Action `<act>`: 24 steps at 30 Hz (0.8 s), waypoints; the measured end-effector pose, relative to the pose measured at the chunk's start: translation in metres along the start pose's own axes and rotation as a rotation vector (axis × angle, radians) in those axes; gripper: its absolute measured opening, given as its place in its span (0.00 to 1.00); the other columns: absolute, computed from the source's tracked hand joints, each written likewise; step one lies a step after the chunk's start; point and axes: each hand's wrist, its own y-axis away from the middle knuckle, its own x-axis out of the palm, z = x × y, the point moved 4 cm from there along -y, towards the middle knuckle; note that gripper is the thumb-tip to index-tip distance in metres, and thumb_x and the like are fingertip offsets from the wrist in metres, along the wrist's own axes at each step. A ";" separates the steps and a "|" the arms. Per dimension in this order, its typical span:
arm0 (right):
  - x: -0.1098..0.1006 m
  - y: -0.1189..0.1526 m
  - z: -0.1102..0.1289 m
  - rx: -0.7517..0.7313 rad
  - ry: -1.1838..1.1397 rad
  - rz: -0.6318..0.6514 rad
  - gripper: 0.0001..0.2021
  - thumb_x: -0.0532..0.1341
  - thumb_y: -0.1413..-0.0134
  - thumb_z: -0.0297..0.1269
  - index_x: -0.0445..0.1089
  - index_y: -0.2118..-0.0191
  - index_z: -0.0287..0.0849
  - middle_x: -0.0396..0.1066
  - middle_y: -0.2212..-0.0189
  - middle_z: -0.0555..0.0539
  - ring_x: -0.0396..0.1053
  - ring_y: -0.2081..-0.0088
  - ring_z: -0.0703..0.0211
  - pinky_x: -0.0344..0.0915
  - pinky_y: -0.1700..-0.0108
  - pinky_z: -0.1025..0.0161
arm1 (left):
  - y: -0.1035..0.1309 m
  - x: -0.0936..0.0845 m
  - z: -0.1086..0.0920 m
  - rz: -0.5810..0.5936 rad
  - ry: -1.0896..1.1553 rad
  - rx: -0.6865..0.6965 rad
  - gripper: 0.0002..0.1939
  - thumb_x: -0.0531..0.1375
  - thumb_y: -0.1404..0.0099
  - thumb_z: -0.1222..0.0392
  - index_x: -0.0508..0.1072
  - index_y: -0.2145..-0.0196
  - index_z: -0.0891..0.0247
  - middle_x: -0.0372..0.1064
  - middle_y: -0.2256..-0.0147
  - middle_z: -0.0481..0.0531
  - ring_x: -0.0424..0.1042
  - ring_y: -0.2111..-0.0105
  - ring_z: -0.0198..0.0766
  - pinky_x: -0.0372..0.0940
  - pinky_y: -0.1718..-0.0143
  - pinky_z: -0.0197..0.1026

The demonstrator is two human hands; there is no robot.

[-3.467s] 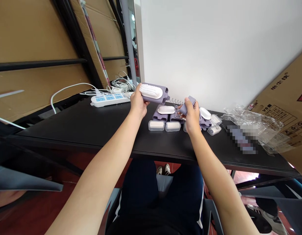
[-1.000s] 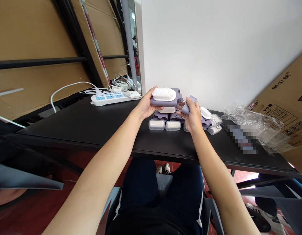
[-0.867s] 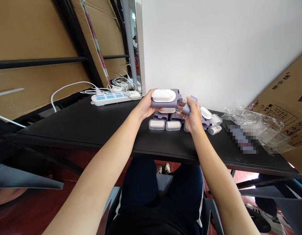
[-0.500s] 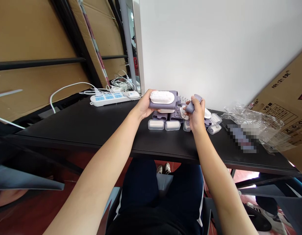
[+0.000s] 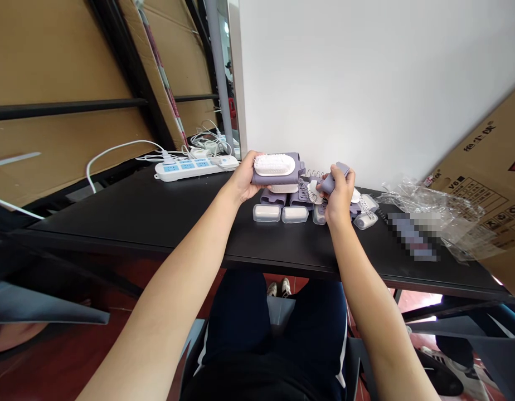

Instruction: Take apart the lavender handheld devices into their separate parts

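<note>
My left hand is closed around the left end of a purple brush, its white bristles turned up toward me, above the table. To the right, my right hand grips a small purple plastic piece between thumb and fingers. The brush and the piece are apart, with a coiled metal spring showing between them. Beneath and behind the hands lie several more purple brush parts, partly hidden. In front of these are clear cases with white contents, one at the left and another beside it.
A white power strip with cables lies at the back left of the black table. Crumpled clear plastic wrap and a cardboard box are at the right. A white wall rises behind the table.
My right hand has shifted slightly right with the purple piece, widening the gap. My left hand and the brush have moved slightly left.
</note>
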 end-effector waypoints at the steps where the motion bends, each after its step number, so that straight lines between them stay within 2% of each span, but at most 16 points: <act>1: 0.000 0.000 0.001 -0.011 -0.007 -0.005 0.21 0.68 0.43 0.54 0.60 0.53 0.53 0.68 0.70 0.57 0.70 0.75 0.63 0.59 0.79 0.66 | 0.001 0.000 0.000 0.003 -0.005 -0.008 0.18 0.58 0.28 0.43 0.75 0.62 0.61 0.75 0.76 0.49 0.75 0.81 0.39 0.64 0.84 0.35; 5: -0.002 0.000 0.004 -0.050 -0.038 -0.053 0.20 0.67 0.42 0.53 0.60 0.53 0.53 0.68 0.70 0.57 0.70 0.75 0.63 0.60 0.79 0.67 | 0.003 0.000 0.000 0.027 -0.028 -0.040 0.18 0.56 0.27 0.45 0.76 0.61 0.62 0.77 0.75 0.51 0.77 0.79 0.42 0.68 0.82 0.38; 9: -0.006 -0.001 0.006 -0.061 -0.039 -0.115 0.20 0.67 0.43 0.53 0.60 0.53 0.54 0.68 0.69 0.57 0.70 0.76 0.64 0.59 0.80 0.67 | 0.002 -0.003 -0.001 0.035 -0.038 -0.039 0.20 0.56 0.27 0.43 0.77 0.60 0.62 0.79 0.73 0.54 0.80 0.76 0.45 0.67 0.83 0.38; 13: -0.008 -0.004 0.005 -0.083 -0.022 -0.102 0.21 0.67 0.43 0.55 0.59 0.52 0.54 0.69 0.67 0.57 0.71 0.75 0.63 0.59 0.80 0.67 | -0.002 -0.006 -0.002 0.027 -0.018 -0.009 0.21 0.57 0.28 0.40 0.77 0.57 0.61 0.80 0.71 0.53 0.82 0.73 0.46 0.70 0.81 0.38; 16: -0.006 -0.003 0.005 -0.066 -0.022 -0.063 0.21 0.68 0.44 0.53 0.61 0.51 0.54 0.69 0.69 0.57 0.72 0.74 0.62 0.59 0.80 0.68 | -0.002 -0.007 -0.001 0.008 -0.030 0.004 0.19 0.58 0.29 0.40 0.76 0.61 0.60 0.79 0.73 0.52 0.81 0.74 0.45 0.68 0.82 0.37; 20: 0.003 0.002 0.003 0.038 0.042 0.079 0.22 0.69 0.44 0.51 0.63 0.48 0.54 0.71 0.68 0.56 0.75 0.72 0.61 0.59 0.81 0.69 | 0.001 -0.004 -0.001 -0.019 -0.057 0.018 0.15 0.59 0.29 0.46 0.73 0.66 0.60 0.76 0.75 0.51 0.79 0.77 0.43 0.63 0.86 0.35; 24: 0.006 0.006 0.001 0.068 0.069 0.149 0.27 0.70 0.45 0.51 0.61 0.44 0.57 0.72 0.64 0.55 0.75 0.71 0.61 0.64 0.78 0.69 | 0.002 -0.004 -0.003 -0.034 -0.023 0.045 0.15 0.60 0.29 0.46 0.73 0.65 0.60 0.76 0.75 0.50 0.79 0.77 0.42 0.65 0.84 0.35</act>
